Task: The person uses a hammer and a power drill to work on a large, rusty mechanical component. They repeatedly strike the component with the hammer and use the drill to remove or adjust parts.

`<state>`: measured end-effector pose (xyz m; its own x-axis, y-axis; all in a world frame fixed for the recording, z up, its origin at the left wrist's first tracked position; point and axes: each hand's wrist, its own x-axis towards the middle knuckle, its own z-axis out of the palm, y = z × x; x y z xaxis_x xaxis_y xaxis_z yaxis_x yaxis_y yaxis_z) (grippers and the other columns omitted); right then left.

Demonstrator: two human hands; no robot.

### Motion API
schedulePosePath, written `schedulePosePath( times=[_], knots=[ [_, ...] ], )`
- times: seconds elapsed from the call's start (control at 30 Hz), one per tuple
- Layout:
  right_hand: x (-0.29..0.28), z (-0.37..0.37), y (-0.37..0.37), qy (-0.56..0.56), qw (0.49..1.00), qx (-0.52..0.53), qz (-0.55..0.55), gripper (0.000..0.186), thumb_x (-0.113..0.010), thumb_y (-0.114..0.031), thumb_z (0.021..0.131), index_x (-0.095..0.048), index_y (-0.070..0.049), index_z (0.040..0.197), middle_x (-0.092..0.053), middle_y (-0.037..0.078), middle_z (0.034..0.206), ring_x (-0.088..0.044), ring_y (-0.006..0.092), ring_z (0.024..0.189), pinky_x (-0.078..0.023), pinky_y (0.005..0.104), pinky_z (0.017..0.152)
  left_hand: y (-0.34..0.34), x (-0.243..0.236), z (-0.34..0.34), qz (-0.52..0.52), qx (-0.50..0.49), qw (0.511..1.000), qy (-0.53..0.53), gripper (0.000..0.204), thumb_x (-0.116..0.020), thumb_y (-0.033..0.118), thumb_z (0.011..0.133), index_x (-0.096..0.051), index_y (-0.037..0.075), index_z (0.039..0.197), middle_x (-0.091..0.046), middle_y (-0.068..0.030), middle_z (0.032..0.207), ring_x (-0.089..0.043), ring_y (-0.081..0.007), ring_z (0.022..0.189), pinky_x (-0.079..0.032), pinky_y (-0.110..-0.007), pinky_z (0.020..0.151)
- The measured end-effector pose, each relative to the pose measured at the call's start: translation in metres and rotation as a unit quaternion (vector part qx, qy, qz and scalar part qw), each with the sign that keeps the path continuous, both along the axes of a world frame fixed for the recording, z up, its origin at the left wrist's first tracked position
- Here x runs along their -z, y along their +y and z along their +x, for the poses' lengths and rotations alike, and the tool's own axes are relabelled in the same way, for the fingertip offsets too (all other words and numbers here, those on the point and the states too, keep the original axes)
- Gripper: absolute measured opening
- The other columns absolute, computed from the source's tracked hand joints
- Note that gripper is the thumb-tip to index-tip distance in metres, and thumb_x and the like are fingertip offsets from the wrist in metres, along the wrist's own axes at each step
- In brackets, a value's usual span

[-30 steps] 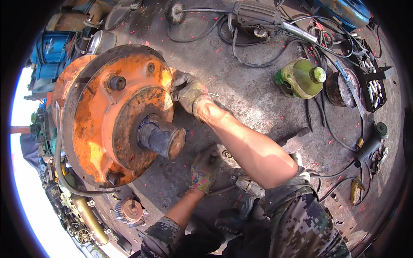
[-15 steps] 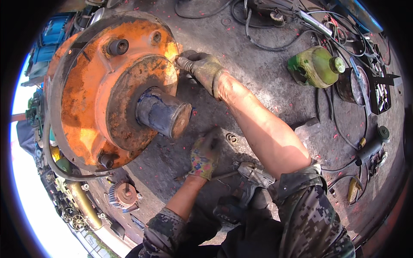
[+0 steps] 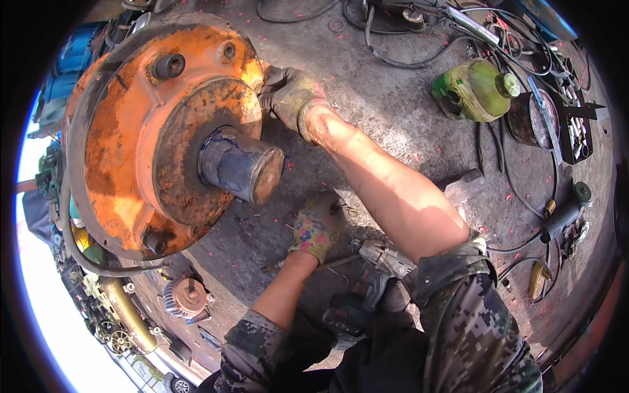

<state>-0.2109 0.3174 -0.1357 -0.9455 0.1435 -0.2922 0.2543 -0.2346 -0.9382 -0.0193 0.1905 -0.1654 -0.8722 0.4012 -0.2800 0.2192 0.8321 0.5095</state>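
An orange flanged housing [image 3: 124,150] with worn paint fills the left side, and a thick grey shaft [image 3: 239,167] sticks out of its middle. My right hand [image 3: 291,97], in a dirty yellowish glove, is at the housing's right rim with its fingers curled. Whatever those fingers hold is hidden. Lower down, my left hand [image 3: 316,226], in a flower-patterned glove, reaches over the floor. Its dark fingertips are right at some small metal rings [image 3: 351,211], partly covering them. Shadow and blur hide whether they grip one.
A power tool [image 3: 383,259] with a metal head lies by my knees. To the right stand a green jug [image 3: 475,92], a round tin [image 3: 532,121] and a tray of small parts [image 3: 578,137]. Cables cross the floor. A copper-wound motor part [image 3: 187,296] sits at lower left.
My left hand has moved right and slightly up to the small rings, now partly covering them. The right hand's fingers have curled in more at the housing's rim. The whole view has shifted slightly.
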Motion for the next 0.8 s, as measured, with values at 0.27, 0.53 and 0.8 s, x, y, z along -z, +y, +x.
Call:
schedulePosePath(
  times=[0.27,0.53,0.8],
  knots=[
    [-0.006,0.018,0.033,-0.094,0.966,0.003,-0.241,0.040,-0.078,-0.009,0.092,-0.064,0.002,0.128,-0.073,0.009,0.108,-0.069,0.0150,0.083,-0.055,0.0261,0.070,-0.010,-0.043,-0.001,0.231,-0.401,0.840,-0.284,0.027,-0.071,0.026,0.098,-0.069,0.007,0.117,-0.069,-0.0007,0.088,-0.056,-0.0072,0.061,-0.044,-0.024,0.047],
    [0.009,0.020,0.022,-0.039,0.976,-0.022,-0.214,0.035,-0.074,-0.024,0.097,-0.068,-0.005,0.126,-0.074,0.004,0.110,-0.069,0.0141,0.090,-0.054,0.0267,0.069,-0.026,-0.035,0.012,0.244,-0.329,0.899,-0.157,0.030,-0.067,0.027,0.101,-0.068,0.005,0.123,-0.072,-0.0037,0.094,-0.053,-0.0071,0.059,-0.043,-0.023,0.046],
    [0.036,0.011,0.026,0.040,0.995,0.090,0.006,0.020,-0.077,-0.011,0.089,-0.068,-0.002,0.104,-0.074,0.008,0.094,-0.070,0.0174,0.089,-0.056,0.0292,0.072,-0.004,-0.056,0.005,0.251,-0.370,0.868,-0.216,0.031,-0.066,0.028,0.103,-0.071,0.003,0.122,-0.072,-0.0049,0.092,-0.055,-0.0072,0.062,-0.046,-0.025,0.054]
  ],
)
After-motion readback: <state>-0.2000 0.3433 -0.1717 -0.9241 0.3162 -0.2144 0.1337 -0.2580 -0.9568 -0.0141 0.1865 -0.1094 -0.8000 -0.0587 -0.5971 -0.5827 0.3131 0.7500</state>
